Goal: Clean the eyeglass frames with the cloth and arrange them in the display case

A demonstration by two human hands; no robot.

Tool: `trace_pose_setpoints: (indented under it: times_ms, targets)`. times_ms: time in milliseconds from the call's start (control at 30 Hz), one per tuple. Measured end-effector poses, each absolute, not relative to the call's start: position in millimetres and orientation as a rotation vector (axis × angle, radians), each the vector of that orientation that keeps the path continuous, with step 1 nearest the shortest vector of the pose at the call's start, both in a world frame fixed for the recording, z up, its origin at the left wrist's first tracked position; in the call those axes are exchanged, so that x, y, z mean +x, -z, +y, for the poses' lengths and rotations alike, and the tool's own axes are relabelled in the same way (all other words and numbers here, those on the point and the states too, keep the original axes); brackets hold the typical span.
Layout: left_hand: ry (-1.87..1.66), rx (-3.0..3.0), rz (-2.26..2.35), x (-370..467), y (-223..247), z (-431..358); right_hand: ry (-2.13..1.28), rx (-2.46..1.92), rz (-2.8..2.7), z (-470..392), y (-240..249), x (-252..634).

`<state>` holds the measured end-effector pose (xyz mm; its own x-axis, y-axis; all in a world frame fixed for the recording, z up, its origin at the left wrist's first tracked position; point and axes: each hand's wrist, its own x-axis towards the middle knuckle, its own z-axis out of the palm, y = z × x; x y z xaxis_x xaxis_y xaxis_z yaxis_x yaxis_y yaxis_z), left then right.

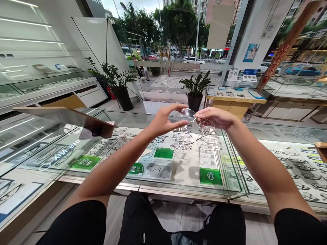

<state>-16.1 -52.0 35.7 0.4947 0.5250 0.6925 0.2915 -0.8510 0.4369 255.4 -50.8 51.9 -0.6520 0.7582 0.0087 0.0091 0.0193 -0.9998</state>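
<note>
A pair of thin-rimmed eyeglasses (187, 115) is held up above the glass display counter (143, 117). My left hand (163, 120) curves round the left lens, thumb at its lower rim and fingers at its upper rim. With fingertips pinched near the bridge, my right hand (216, 117) grips the same glasses. The right lens hangs below its fingers, over the case. Beneath the glass lie rows of eyeglasses (182, 139), green cards (211, 175) and a clear display block (155, 169). The temples of the held pair are hard to make out.
A wooden-edged panel (63, 119) slants over the counter at left, near a small white bottle (123, 136). Two potted plants (122, 97) stand beyond the counter. Another display table (235, 97) is at back right. Glass doors (165, 61) face the street.
</note>
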Motion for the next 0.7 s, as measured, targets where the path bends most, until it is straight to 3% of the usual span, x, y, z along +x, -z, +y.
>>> trace_pose_setpoints:
  times_ms: [267,500,700]
  targets:
    - [-1.528,2.291,0.648,-8.1,-33.3,-31.3,-1.449,-0.792,-1.701,-48.0,-71.5,268.0]
    - [-1.840,2.059,0.640,-2.1,-18.2,-19.9,-0.786,-0.841,-1.504,-69.6,-31.8,255.3]
    - [-1.890,2.111,0.699,3.3,-23.0,-37.7,-0.400,-0.959,-1.457,-86.4,-20.2,226.5]
